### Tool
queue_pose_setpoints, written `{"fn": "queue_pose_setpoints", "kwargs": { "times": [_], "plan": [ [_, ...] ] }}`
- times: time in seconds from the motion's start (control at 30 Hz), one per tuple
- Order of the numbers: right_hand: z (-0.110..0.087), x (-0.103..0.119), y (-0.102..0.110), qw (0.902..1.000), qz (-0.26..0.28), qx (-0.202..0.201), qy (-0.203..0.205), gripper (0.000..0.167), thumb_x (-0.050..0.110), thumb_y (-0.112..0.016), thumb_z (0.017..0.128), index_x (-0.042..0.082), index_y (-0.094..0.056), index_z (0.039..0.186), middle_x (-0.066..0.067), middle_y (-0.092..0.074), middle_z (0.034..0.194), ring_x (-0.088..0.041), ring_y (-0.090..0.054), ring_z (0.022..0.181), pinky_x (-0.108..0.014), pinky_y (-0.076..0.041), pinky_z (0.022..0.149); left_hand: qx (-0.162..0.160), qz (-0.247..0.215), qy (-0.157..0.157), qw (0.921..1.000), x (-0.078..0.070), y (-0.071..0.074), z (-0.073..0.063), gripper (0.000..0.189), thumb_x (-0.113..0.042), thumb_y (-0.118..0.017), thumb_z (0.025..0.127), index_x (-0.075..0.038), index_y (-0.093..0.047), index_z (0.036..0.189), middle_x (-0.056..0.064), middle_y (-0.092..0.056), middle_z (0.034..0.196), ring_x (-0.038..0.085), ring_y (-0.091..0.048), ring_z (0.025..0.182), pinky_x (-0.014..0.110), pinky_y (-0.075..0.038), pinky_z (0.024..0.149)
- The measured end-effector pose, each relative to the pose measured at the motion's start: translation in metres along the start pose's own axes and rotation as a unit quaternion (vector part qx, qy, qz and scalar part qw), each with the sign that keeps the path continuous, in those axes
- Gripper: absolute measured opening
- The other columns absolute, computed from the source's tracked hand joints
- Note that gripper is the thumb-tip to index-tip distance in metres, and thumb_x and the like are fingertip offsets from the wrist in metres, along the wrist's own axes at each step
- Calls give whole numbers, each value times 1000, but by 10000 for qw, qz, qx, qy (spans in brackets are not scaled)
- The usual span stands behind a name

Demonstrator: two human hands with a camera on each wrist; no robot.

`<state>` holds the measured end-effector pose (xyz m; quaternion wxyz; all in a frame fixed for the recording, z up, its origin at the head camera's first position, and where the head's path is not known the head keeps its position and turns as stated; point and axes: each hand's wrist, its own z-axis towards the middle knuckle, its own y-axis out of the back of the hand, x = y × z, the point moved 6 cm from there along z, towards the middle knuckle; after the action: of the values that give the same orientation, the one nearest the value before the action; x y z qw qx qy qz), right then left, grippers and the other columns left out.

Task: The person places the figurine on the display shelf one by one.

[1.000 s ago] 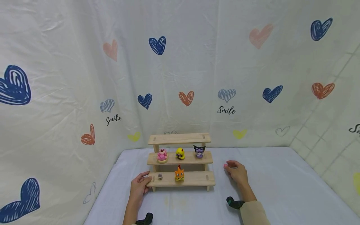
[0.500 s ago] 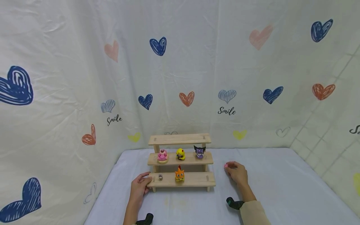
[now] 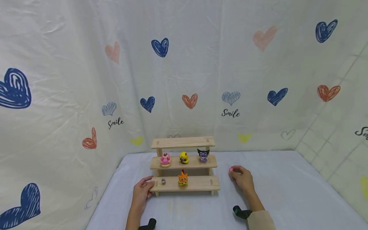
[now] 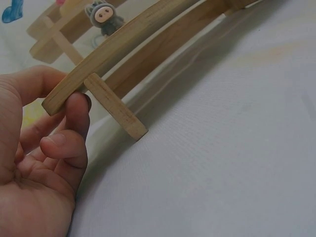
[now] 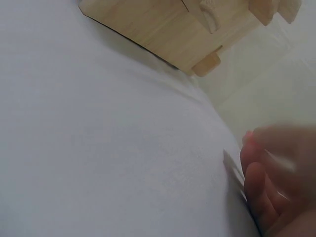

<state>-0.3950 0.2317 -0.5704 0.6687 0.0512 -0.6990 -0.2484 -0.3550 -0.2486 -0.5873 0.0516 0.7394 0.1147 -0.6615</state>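
A wooden three-step display stand (image 3: 201,183) stands on the table. My left hand (image 3: 140,192) pinches the left end of its lowest board; in the left wrist view fingers lie above and below the board's end (image 4: 69,91). To the right of the stand, my right hand (image 3: 243,179) pinches a small pink thing (image 3: 231,169) between its fingertips, just above the cloth. Its kind is too small and covered to tell. On the lowest board are a tiny grey hooded figurine (image 4: 106,19) and an orange figurine (image 3: 182,179).
The middle board carries a pink figurine (image 3: 165,160), a yellow figurine (image 3: 183,157) and a purple-and-black figurine (image 3: 203,155). A white cloth (image 3: 287,191) covers the table. Behind it hangs a white curtain (image 3: 195,70) printed with hearts. Black devices (image 3: 241,212) are strapped to both wrists.
Both hands keep their holds almost without moving. The stand and the figurines stay in place; the head view shifts only slightly.
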Motion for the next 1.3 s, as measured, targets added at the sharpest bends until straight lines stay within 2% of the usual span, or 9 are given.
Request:
{"fn": "queue_pose_setpoints", "kwargs": {
  "times": [0.43,0.6,0.8,1.03,1.3],
  "plan": [
    [-15,3,3,9997,172,194,-28,31,24,-71,97,5,-67,122,-17,-67,117,-17,-60,81,-22,-53,64,-37,16,51,10000,1,0,-3,46,-12,-74,92,-2,-61,134,-1,-70,83,7,-50,55,20,-38,47],
    [-16,9,4,9991,249,348,62,30,23,-71,97,7,-67,121,-15,-67,114,-17,-63,78,-26,-54,63,-66,48,81,9999,1,0,-3,45,-12,-74,92,-4,-62,134,-1,-70,84,7,-50,55,20,-38,47],
    [-18,26,10,9977,168,372,550,29,26,-72,97,7,-68,119,-14,-69,110,-16,-65,79,-28,-53,64,-63,111,98,9999,1,1,-1,45,-14,-74,92,-5,-62,134,-2,-70,84,7,-50,55,20,-38,47],
    [-23,46,18,9930,171,339,1120,38,41,-75,92,10,-70,115,-10,-69,108,-12,-63,78,-25,-54,67,-32,55,14,10000,-1,1,0,45,-12,-75,91,-2,-62,133,-1,-71,83,7,-50,54,20,-36,46],
    [-35,74,17,9894,146,461,1368,39,42,-76,92,11,-71,114,-11,-69,110,-19,-60,83,-25,-51,68,-4,64,18,10000,-2,0,-1,46,-13,-75,91,-2,-62,133,-1,-70,83,8,-51,55,20,-37,46]
  ]
}}
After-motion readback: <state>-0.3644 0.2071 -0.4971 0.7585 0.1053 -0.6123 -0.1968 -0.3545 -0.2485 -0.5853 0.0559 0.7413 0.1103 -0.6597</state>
